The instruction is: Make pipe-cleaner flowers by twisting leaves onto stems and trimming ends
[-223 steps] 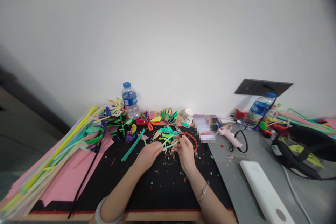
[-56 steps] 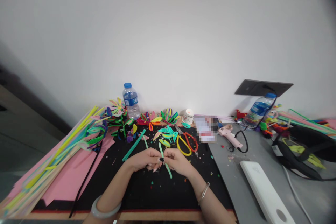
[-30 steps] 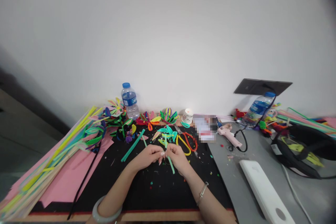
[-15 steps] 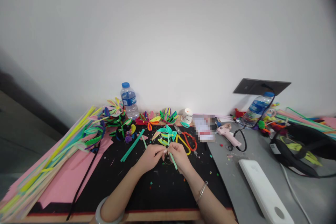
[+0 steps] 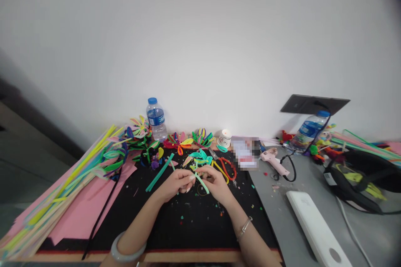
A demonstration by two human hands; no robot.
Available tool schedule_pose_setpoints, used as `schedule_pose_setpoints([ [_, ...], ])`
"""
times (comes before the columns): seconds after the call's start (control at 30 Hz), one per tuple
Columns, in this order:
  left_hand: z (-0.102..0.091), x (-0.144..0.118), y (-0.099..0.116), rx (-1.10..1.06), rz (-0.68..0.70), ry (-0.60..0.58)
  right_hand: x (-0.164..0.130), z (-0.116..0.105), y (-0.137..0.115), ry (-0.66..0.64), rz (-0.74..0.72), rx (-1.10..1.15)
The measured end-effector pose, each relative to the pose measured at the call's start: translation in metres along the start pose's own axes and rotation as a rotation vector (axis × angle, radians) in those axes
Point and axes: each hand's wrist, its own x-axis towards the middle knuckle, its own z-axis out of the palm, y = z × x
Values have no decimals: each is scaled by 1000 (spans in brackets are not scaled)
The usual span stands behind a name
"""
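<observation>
A soft mint-green fuzzy pipe cleaner strip (image 5: 200,182) sits pinched between your hands, just above the black mat on the tabletop (image 5: 194,221). Your left hand (image 5: 174,183) and right hand (image 5: 216,180) both have fingers closed on it, nearly touching. You look mid-bend, shaping a petal loop; next you'll need a firm twist near the pinch, beside the yellow-and-red-handled scissors (image 5: 226,168).

Wooden table (image 5: 188,256) carried a black mat (image 5: 194,225) w/ scissors (image 5: 226,168), green pipe-cleaner pieces (image 5: 160,172) & coloured scraps. Pink paper (image 5: 81,208) & long pipe cleaners (image 5: 62,192) lay at its left end. Adjoining grey table (image 5: 282,208) had a pink glue gun (image 5: 275,162), white slab (image 5: 316,229) & 1 bottle (image 5: 308,130).
</observation>
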Motion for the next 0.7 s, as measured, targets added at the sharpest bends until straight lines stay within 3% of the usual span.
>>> schedule_pose_setpoints([
  [0.33,-2,1,-5,47,-58,-77,-2,-1,0,23,-175,-242],
  [0.7,-1,3,-3,292,0,-63,-3,1,-6,7,-172,-397],
])
